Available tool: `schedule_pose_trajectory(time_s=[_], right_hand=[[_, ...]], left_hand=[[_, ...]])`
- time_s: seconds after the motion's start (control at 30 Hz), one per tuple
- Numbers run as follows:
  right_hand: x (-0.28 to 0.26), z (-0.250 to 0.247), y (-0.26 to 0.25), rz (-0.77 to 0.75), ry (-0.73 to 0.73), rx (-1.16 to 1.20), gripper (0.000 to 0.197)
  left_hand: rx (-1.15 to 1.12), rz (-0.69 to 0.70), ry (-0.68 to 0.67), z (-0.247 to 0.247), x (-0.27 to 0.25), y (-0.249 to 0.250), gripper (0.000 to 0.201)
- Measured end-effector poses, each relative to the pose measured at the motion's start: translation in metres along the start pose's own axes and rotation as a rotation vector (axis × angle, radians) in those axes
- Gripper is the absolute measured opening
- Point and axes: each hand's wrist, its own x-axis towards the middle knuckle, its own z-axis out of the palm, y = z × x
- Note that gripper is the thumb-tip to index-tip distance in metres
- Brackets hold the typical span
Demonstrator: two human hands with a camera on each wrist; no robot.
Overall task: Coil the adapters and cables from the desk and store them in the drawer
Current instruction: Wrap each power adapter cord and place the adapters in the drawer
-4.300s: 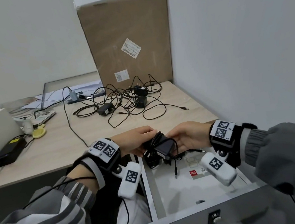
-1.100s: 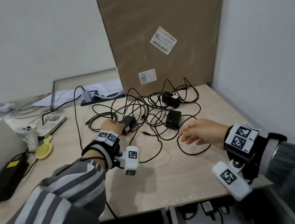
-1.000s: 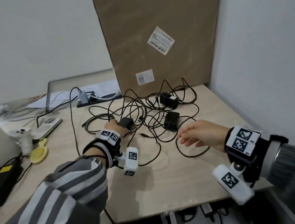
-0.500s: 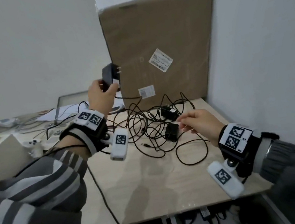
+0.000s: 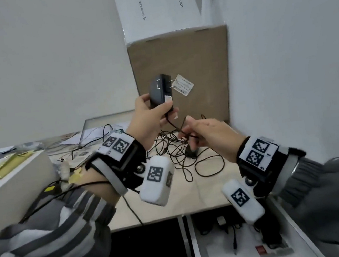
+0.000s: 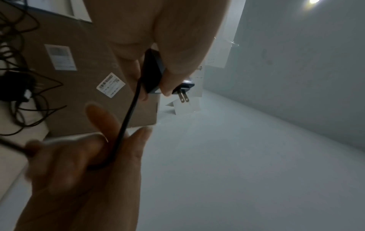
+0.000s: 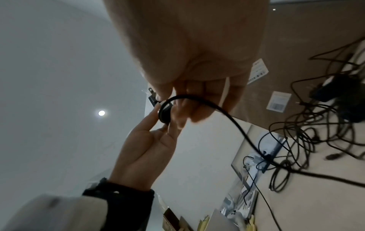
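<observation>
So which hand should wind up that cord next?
Probably the right hand: its fingers already pinch the cord just below the adapter, which the left hand holds up as an anchor.

1. Office corner: plain white walls, pale wood bench (image 5: 167,201).
2. Cardboard box (image 5: 180,67), white carton (image 5: 155,6), papers (image 5: 92,132) at back.
3. Tangled cables (image 5: 179,148), open drawer (image 5: 217,248) below.
</observation>
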Motion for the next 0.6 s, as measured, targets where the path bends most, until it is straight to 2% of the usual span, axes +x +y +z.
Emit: schedule_pose_trajectory(time_s=[0.07,0.17,0.23,0.3,0.4,0.53,0.6], right_hand=[[-0.022,0.003,0.012,-0.043,-0.012,-0.03,0.037],[-0.05,0.002,0.035,-0.053,-0.013,-0.065,0.03],[-0.066,0.001,0.05,-0.021,-0.005,-0.064,0.022],[-0.078,0.0,0.065,0.011,0.005,-0.09,0.012],[-0.087,-0.009,0.087,0.053,0.042,-0.12,0.013],[-0.089,-0.033,0.106,0.114,0.036,-0.118,0.006],[-0.083,-0.043,0.113,0.123,0.095,-0.07,0.004]], left_hand=[[-0.078,-0.03,0.075,-0.003,-0.014,-0.01,0.053],[-0.145,-0.125,0.111,-0.014,-0.034,-0.032,0.054],[-0.129,-0.177,0.105,-0.021,-0.05,-0.05,0.052],[-0.097,-0.222,0.102,-0.026,-0.068,-0.07,0.041],[0.022,-0.298,0.091,-0.031,-0.085,-0.096,0.02],[0.047,-0.404,0.03,-0.027,-0.089,-0.12,0.017],[0.003,-0.439,-0.033,-0.016,-0.085,-0.126,0.019]])
